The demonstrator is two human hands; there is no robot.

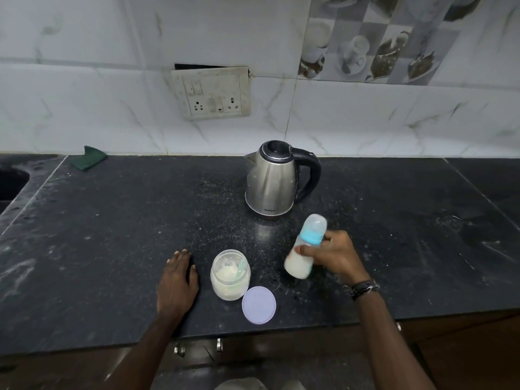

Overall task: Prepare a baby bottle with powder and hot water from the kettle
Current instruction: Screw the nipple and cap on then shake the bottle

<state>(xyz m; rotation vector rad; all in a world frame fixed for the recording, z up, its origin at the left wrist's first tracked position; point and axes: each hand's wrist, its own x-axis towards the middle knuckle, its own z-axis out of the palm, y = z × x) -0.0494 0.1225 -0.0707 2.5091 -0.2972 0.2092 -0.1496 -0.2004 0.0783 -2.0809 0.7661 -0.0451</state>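
My right hand [336,256] grips the baby bottle [305,244] around its middle. The bottle is capped with a blue collar and clear cover, holds white liquid, tilts to the right at its top and looks motion-blurred above the counter. The steel kettle [274,181] with black handle stands behind it, lid down. An open jar of white powder [230,275] with a green scoop inside stands in front of me. Its lavender lid [259,304] lies flat beside it. My left hand [178,280] rests flat on the counter left of the jar.
The dark stone counter [112,235] is dusted with spilled powder. A green cloth [88,157] lies at the back left near a sink opening [11,182]. A wall socket plate [212,92] sits above the counter. Drawer handles [197,346] show under the front edge.
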